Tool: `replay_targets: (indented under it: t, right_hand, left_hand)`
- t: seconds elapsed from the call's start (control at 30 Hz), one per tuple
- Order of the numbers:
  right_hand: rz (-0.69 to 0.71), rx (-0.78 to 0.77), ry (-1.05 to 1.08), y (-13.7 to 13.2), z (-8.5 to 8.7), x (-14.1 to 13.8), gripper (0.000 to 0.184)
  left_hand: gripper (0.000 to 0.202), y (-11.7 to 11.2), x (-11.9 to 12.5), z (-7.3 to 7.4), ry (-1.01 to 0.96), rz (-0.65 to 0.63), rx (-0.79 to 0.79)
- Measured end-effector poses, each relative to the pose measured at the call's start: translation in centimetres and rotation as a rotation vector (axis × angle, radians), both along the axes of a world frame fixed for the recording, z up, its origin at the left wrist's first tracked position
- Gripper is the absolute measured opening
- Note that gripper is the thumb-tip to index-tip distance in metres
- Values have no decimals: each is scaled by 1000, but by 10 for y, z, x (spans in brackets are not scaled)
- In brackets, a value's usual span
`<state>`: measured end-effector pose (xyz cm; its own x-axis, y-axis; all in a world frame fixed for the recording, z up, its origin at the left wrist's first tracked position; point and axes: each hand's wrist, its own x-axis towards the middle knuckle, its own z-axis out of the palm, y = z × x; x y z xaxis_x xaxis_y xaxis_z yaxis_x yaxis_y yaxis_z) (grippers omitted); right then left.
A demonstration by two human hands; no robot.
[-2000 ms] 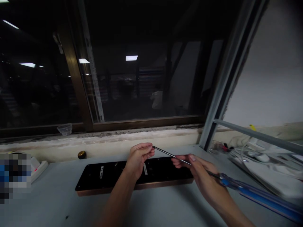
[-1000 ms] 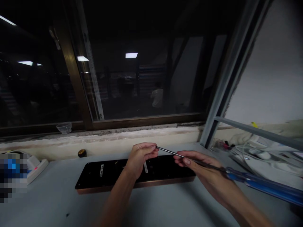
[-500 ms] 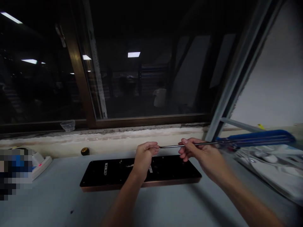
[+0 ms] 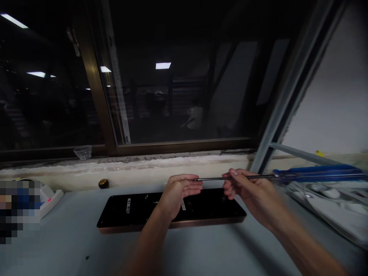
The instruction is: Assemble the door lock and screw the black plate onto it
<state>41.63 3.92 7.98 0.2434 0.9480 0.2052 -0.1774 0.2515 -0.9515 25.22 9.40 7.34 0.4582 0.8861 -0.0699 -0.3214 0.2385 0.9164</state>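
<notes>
Held level in the air, a screwdriver with a blue handle has its thin metal shaft pinched between the thumb and fingers of my right hand. The handle reaches out beyond that hand to the right. At the shaft's other end is my left hand, its fingertips drawn together at the tip. Whatever small thing they may grip there is too small to make out. Below both hands a long black panel with a copper-coloured edge lies on the table; my left hand and forearm cover part of it. It carries white labels.
A gold knob stands at the table's back left, with a clear plastic cup on the sill above. On the left is a white power strip. Bagged items lie at right by a grey metal frame. A small dark bit lies in front.
My right hand has moved slightly right with the screwdriver, whose handle now points straighter out. My left hand's lower fingers have stretched out further under the tip.
</notes>
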Motion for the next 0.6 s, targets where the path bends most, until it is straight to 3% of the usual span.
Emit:
replay_targets:
  t: [0.1, 0.6]
  right_hand:
    - [8, -5, 15, 0, -1, 0, 26]
    - [-9, 43, 9, -5, -3, 0, 23]
  left_hand:
    - [15, 0, -2, 1, -28, -51, -29]
    - [8, 4, -1, -5, -57, 16, -1]
